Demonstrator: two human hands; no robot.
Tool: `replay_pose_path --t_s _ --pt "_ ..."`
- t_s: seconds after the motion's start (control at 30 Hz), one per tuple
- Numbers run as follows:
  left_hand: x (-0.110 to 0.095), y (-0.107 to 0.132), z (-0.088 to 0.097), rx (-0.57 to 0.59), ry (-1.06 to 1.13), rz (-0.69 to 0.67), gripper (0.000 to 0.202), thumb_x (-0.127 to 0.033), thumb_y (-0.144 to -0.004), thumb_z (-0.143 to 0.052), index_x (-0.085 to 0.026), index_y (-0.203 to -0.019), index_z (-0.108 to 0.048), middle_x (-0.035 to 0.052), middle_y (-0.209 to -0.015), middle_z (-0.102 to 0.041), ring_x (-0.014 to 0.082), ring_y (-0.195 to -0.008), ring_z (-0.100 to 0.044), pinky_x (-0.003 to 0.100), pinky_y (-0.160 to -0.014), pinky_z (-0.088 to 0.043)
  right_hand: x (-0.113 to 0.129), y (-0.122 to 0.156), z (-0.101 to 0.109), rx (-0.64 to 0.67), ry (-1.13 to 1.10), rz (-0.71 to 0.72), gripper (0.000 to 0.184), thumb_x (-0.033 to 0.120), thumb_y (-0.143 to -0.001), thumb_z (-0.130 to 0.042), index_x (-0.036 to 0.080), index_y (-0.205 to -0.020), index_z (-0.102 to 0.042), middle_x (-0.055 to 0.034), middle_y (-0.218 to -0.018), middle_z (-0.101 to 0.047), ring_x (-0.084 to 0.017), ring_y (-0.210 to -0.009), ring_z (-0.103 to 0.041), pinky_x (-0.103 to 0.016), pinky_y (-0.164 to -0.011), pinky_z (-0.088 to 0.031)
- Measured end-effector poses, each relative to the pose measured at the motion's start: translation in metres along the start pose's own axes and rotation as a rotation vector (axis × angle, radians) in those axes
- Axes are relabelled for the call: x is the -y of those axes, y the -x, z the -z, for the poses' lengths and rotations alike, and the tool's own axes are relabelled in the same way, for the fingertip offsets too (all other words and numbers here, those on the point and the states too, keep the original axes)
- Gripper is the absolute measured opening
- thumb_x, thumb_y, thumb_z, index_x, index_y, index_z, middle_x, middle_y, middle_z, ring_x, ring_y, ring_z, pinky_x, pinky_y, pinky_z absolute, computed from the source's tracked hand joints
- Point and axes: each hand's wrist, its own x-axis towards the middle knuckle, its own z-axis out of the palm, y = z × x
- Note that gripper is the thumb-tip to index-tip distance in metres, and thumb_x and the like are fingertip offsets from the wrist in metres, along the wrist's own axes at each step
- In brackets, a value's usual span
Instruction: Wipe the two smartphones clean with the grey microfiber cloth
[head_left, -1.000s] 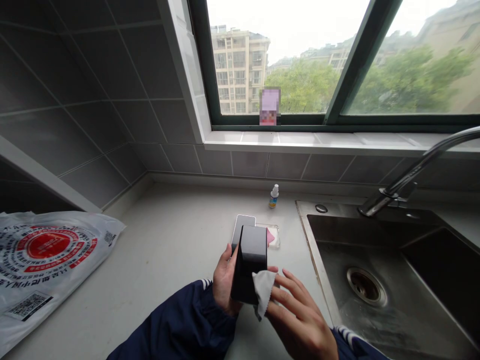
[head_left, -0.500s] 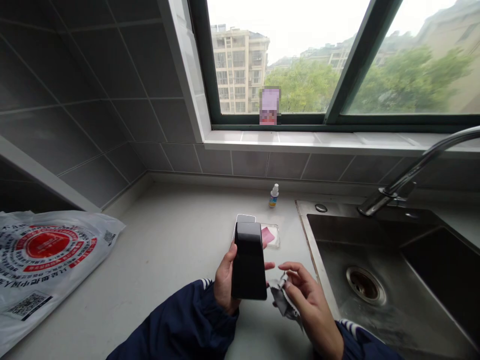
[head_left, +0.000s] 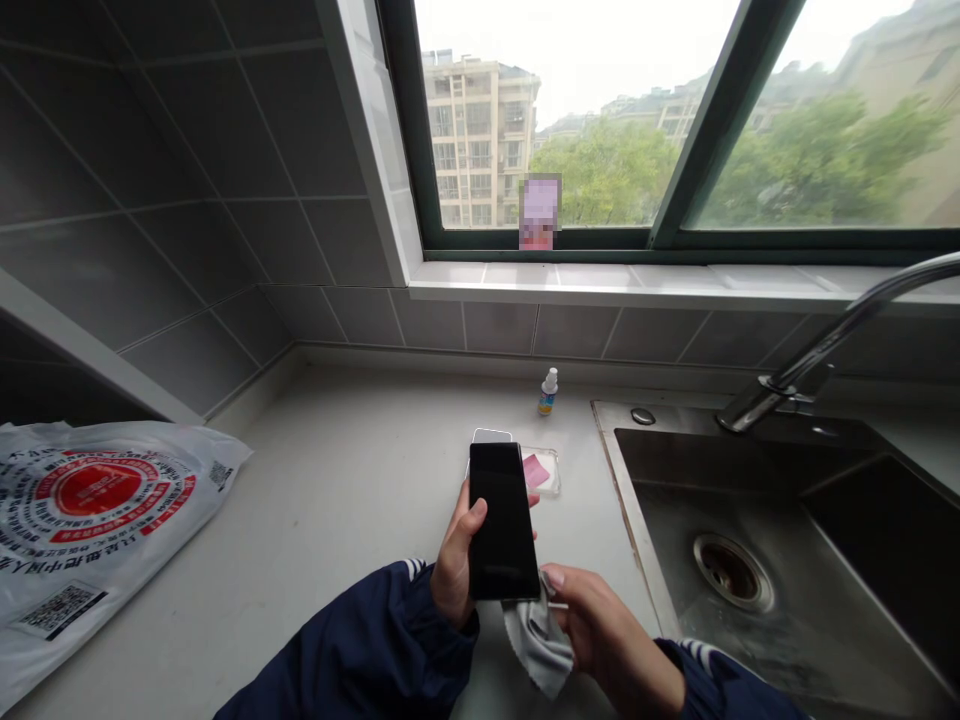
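A black smartphone is held upright over the counter, its dark screen facing me. My left hand is wrapped round its left side, thumb at the screen's edge and fingertips showing past the right side. My right hand pinches a grey cleaning cloth at the phone's lower right corner; the cloth hangs down under the bottom edge. Behind the phone lie a pale, flat rectangular thing, mostly hidden, and a clear phone case with a pink slip in it.
A small white-capped bottle stands near the back of the counter. To the right is a steel sink with a chrome faucet. A white plastic bag with red print lies at the left. A window is ahead.
My right hand has brought the cloth left and down against the phone's lower right corner. My left thumb has shifted further onto the phone's face.
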Motion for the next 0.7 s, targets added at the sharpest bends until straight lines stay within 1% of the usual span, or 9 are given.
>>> replay_pose_path --t_s 0.1,0.2,0.27,0.37,0.4,0.47,0.53,0.6,0.7 --pt "0.001 0.001 -0.003 0.015 0.005 0.003 0.062 -0.043 -0.092 -0.053 -0.020 -0.146 -0.035 0.0182 -0.128 -0.063 0.0246 -0.089 -0.069 0.032 -0.072 -0.052 -0.002 -0.001 0.001 0.035 0.029 0.003 0.051 0.062 -0.078 -0.070 0.013 -0.089 -0.064 -0.0033 -0.071 -0.059 -0.013 -0.060 -0.056 -0.023 -0.056 -0.047" --pt "0.002 0.000 -0.002 0.047 0.025 0.032 0.059 -0.041 -0.091 -0.053 -0.020 -0.145 -0.038 0.0171 -0.135 -0.059 0.0271 -0.101 -0.067 0.032 -0.077 -0.053 -0.003 -0.001 0.003 0.036 0.065 0.040 0.050 0.062 -0.078 -0.071 0.013 -0.088 -0.066 -0.0034 -0.073 -0.061 -0.015 -0.066 -0.058 -0.026 -0.065 -0.049" --pt "0.003 -0.001 0.000 0.074 0.033 0.072 0.059 -0.042 -0.092 -0.050 -0.018 -0.145 -0.037 0.0186 -0.131 -0.061 0.0276 -0.100 -0.068 0.034 -0.078 -0.053 -0.003 0.000 0.004 0.026 0.077 0.059 0.050 0.062 -0.079 -0.070 0.013 -0.087 -0.067 -0.0029 -0.071 -0.060 -0.016 -0.069 -0.058 -0.027 -0.070 -0.048" --pt "0.004 -0.002 0.002 0.113 0.030 0.119 0.059 -0.042 -0.093 -0.048 -0.017 -0.146 -0.037 0.0195 -0.125 -0.064 0.0257 -0.088 -0.070 0.035 -0.075 -0.054 -0.001 0.001 0.004 0.022 0.087 0.089 0.049 0.061 -0.079 -0.070 0.013 -0.086 -0.068 -0.0022 -0.071 -0.060 -0.015 -0.067 -0.057 -0.028 -0.073 -0.048" --pt "0.004 -0.002 0.003 0.127 0.027 0.120 0.058 -0.042 -0.093 -0.047 -0.017 -0.145 -0.038 0.0190 -0.125 -0.064 0.0250 -0.086 -0.070 0.035 -0.075 -0.054 -0.001 0.001 0.004 0.024 0.084 0.101 0.048 0.060 -0.080 -0.070 0.013 -0.087 -0.068 -0.0021 -0.071 -0.060 -0.015 -0.066 -0.056 -0.029 -0.074 -0.048" --pt "0.004 -0.001 0.003 0.154 0.015 0.093 0.056 -0.041 -0.094 -0.046 -0.017 -0.144 -0.041 0.0179 -0.126 -0.064 0.0247 -0.089 -0.069 0.035 -0.078 -0.053 0.000 0.000 0.004 0.017 0.080 0.126 0.045 0.058 -0.082 -0.069 0.014 -0.091 -0.069 -0.0021 -0.073 -0.061 -0.014 -0.066 -0.056 -0.028 -0.076 -0.047" --pt "0.004 -0.001 0.004 0.165 -0.022 0.058 0.056 -0.041 -0.094 -0.047 -0.016 -0.144 -0.043 0.0172 -0.124 -0.065 0.0249 -0.093 -0.068 0.033 -0.079 -0.053 0.000 -0.001 0.006 -0.024 0.091 0.156 0.045 0.057 -0.083 -0.069 0.014 -0.094 -0.070 -0.0017 -0.072 -0.061 -0.015 -0.067 -0.056 -0.028 -0.076 -0.047" --pt "0.004 -0.002 0.007 0.165 -0.083 0.078 0.061 -0.042 -0.093 -0.049 -0.017 -0.148 -0.039 0.0165 -0.120 -0.066 0.0251 -0.091 -0.069 0.031 -0.072 -0.054 0.001 -0.002 0.011 -0.081 0.111 0.181 0.045 0.058 -0.083 -0.068 0.015 -0.096 -0.070 -0.0013 -0.070 -0.060 -0.015 -0.065 -0.056 -0.028 -0.072 -0.047" --pt "0.005 -0.005 0.013 0.153 -0.150 0.163 0.075 -0.046 -0.091 -0.053 -0.024 -0.155 -0.021 0.0160 -0.124 -0.064 0.0283 -0.092 -0.069 0.034 -0.064 -0.058 0.005 -0.006 0.020 -0.139 0.134 0.192 0.047 0.060 -0.083 -0.067 0.015 -0.096 -0.069 -0.0008 -0.067 -0.060 -0.013 -0.058 -0.051 -0.026 -0.063 -0.044"
